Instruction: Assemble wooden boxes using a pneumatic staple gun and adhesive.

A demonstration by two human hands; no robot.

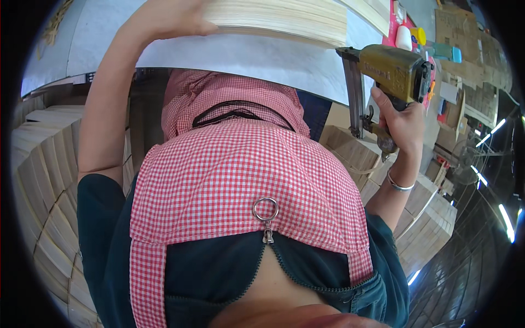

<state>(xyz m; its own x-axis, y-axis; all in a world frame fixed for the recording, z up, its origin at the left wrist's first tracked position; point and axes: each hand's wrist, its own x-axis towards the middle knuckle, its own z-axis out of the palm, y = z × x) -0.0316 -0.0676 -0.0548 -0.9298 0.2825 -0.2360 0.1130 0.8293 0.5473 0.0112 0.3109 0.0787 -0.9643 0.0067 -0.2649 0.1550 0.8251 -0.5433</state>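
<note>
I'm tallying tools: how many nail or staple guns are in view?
1: a gold-and-black metal nail or staple gun, held in the right hand, its nose near the right end of the pale, striped wooden piece. Others may be hidden.

Tube lights [506, 223] glare at right; fisheye bends edges, corners black.

Left hand [169, 19], cropped by upper edge; pale wooden piece [284, 19], upper part cropped likewise; right hand [403, 120], fingers partly hidden behind nail gun [389, 68]; small orange item [431, 88], too small to identify; stacked wood [46, 180], left, cut off by dark rim
</note>
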